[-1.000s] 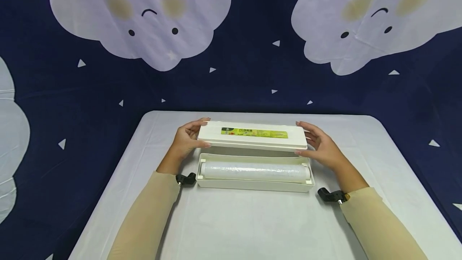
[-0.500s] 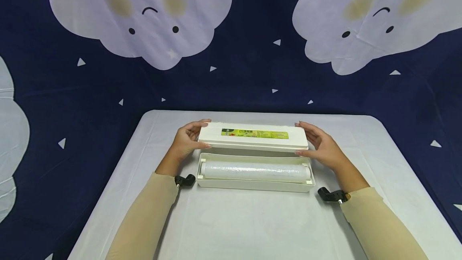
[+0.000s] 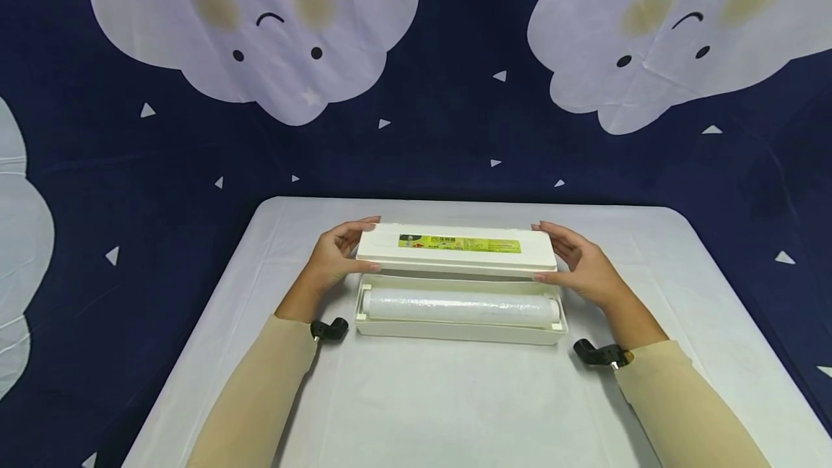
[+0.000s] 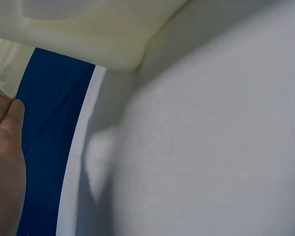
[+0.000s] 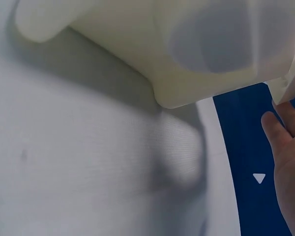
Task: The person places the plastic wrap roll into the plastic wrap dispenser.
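A white lid (image 3: 429, 257) with a green and yellow label is gripped at its two ends, thumbs on the near edge and fingers on the far edge. My left hand (image 3: 333, 253) holds the left end; my right hand (image 3: 578, 262) has the right end. Just nearer stands a white plastic box (image 3: 455, 332) without its cover, and a roll of cling film (image 3: 455, 307) lies lengthwise inside it. The lid is above and behind the box and hides its back rim partly. In the left wrist view the fingertips (image 4: 12, 115) touch the lid's corner.
Box and hands are over a table (image 3: 455, 410) covered in white cloth. Behind it hangs a dark blue cloth (image 3: 442, 157) with clouds and small triangles. A black wrist camera (image 3: 330, 329) sits by the left cuff, another camera (image 3: 596, 354) by the right.
Both hands have brought the lid slightly down and nearer to the box, so the gap between them has narrowed. The box and roll stay in place.
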{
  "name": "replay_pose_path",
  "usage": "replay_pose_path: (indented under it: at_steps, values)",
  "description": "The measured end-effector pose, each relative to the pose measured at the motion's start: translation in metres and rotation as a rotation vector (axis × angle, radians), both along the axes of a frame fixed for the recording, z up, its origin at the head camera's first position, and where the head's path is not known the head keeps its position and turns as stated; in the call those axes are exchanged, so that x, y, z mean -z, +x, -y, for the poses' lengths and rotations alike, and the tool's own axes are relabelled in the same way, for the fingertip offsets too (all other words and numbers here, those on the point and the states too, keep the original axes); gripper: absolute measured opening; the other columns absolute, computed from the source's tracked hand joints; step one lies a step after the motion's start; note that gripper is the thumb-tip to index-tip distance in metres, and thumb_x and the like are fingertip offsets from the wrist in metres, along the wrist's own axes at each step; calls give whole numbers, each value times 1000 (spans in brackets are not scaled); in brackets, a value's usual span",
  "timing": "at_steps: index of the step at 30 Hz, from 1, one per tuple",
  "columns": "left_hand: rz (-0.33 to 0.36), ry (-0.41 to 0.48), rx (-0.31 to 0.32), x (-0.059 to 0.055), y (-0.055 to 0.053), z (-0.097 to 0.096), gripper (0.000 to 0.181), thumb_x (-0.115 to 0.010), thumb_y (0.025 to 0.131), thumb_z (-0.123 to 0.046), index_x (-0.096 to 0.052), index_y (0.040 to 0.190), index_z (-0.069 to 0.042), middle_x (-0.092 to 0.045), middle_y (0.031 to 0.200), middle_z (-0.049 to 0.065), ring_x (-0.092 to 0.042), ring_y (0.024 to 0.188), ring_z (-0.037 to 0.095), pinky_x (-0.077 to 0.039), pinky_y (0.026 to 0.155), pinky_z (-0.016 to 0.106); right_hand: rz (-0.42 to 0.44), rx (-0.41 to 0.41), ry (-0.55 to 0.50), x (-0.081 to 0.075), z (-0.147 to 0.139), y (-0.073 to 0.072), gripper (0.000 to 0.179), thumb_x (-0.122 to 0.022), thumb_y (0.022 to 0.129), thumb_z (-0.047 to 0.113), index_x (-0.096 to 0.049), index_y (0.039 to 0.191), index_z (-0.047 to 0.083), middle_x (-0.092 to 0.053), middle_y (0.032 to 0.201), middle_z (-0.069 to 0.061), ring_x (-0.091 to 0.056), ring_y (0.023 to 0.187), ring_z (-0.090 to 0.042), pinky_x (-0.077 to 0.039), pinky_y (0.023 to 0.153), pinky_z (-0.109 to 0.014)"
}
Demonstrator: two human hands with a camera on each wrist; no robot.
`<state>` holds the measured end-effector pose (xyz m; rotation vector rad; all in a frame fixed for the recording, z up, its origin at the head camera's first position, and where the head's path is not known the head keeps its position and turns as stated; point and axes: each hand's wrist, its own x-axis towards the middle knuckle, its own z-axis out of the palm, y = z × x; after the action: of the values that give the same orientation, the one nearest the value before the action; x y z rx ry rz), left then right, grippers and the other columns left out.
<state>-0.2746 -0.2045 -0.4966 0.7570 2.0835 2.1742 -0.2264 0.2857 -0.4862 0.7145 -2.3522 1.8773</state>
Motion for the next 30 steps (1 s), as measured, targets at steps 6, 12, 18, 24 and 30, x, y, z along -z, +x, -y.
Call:
replay_pose_path:
  at_steps: [6,12,18,24,30]
  values:
    - [-25,-21,20,-3,3,0,77,-90,66,23,-57,136,14,-54,154,14,-44,147,28,-30,121,35,-8,1,9,-1,-1,5,94,-87,74,-20,-41,155,-8,-45,157,-25,-43,146,-26,-33,118,-28]
    - [-46,-32,37,-6,7,-1,80,-88,66,25,-55,137,16,-51,155,17,-42,147,31,-28,122,36,-4,12,13,-1,-3,12,95,-87,74,-19,-40,155,-10,-45,157,-25,-43,146,-24,-33,118,-27]
    - [-47,-89,23,-8,15,1,78,-90,67,22,-59,137,9,-50,157,16,-41,148,30,-29,121,34,-5,9,18,0,-4,19,96,-88,73,-18,-40,156,-8,-45,158,-24,-43,147,-22,-33,117,-26]
    - [-60,-99,36,-10,23,2,76,-90,69,19,-60,137,6,-51,156,14,-40,149,28,-26,123,35,-27,-2,13,-1,-3,27,96,-88,72,-20,-40,156,-9,-44,157,-26,-42,147,-22,-32,118,-27]
    - [-86,-123,38,-8,31,5,77,-92,69,17,-60,139,6,-51,156,15,-39,150,28,-25,123,35,-16,14,29,-1,-2,37,97,-90,73,-17,-40,156,-8,-45,159,-22,-42,147,-21,-32,118,-27]
